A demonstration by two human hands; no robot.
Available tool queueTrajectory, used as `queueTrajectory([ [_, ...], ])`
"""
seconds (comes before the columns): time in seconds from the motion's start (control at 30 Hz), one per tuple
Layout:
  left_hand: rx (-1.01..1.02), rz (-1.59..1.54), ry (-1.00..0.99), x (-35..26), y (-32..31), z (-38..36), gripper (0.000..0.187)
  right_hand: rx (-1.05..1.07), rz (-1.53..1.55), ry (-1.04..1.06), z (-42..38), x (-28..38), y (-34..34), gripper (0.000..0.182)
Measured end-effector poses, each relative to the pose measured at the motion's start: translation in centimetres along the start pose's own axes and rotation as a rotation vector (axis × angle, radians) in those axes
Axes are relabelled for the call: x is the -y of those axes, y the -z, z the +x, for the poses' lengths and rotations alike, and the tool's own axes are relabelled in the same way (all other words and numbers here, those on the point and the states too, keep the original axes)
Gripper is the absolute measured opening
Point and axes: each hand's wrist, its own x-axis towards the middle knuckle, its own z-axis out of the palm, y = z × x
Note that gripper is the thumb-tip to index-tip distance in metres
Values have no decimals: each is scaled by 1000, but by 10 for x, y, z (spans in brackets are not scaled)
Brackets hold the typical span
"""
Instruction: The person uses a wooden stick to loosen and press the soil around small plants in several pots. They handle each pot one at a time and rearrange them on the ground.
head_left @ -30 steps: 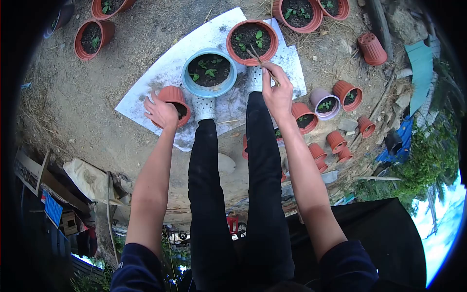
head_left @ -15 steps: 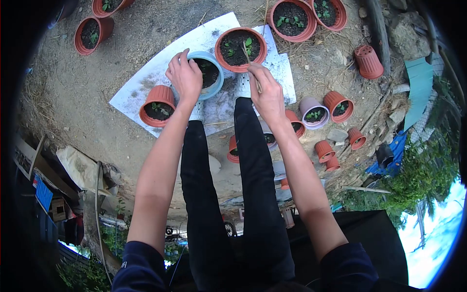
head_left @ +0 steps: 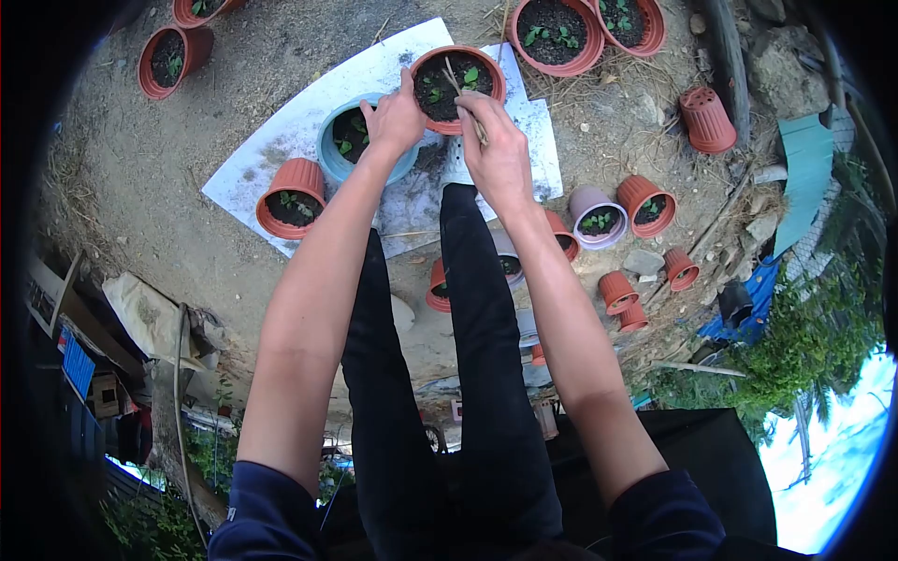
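Note:
My right hand [head_left: 498,145] is closed on a thin wooden stick [head_left: 453,77], whose upper end looks forked and lies over a terracotta-coloured pot [head_left: 499,105]. Dark soil and small green seedlings [head_left: 470,77] fill that pot. At its left rim is my left hand [head_left: 398,122], index finger stretched along the edge and thumb apart, out over a light blue pot [head_left: 329,161]. The blue pot also holds soil and seedlings, partly hidden by this hand. Both pots stand on a soil-stained white sheet [head_left: 271,140].
A tilted terracotta pot [head_left: 297,176] with a seedling sits at the sheet's left. Two larger planted pots [head_left: 591,58] are at the upper right. An upturned pot [head_left: 708,122] lies near a log [head_left: 728,79]. A lilac pot [head_left: 599,220] and several small pots stand right of my legs.
My left hand has moved right, from the blue pot's left rim to the terracotta pot's left side. My right hand, still holding the stick, has shifted slightly up and left.

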Motion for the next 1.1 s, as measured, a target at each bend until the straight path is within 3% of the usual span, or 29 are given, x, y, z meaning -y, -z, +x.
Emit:
queueTrajectory([
  [0.07, 4, -5, -12, 5, 1, 0, 82, -174, 33, -102, 1, -9, 5, 17],
  [0.4, 10, -35, 0, 1, -1, -1, 83, -205, -29, -203, -33, -9, 30, 18],
  [0.8, 10, -66, -21, 6, -1, -5, 81, -132, 48, -376, -41, 2, 13, 15],
  [0.93, -31, -106, -39, 7, -3, -6, 79, -93, 197, -237, -37, 7, 0, 16],
  [1.1, 0, -135, -18, 7, 3, -9, 79, -13, 146, -32, -27, 3, -10, 18],
])
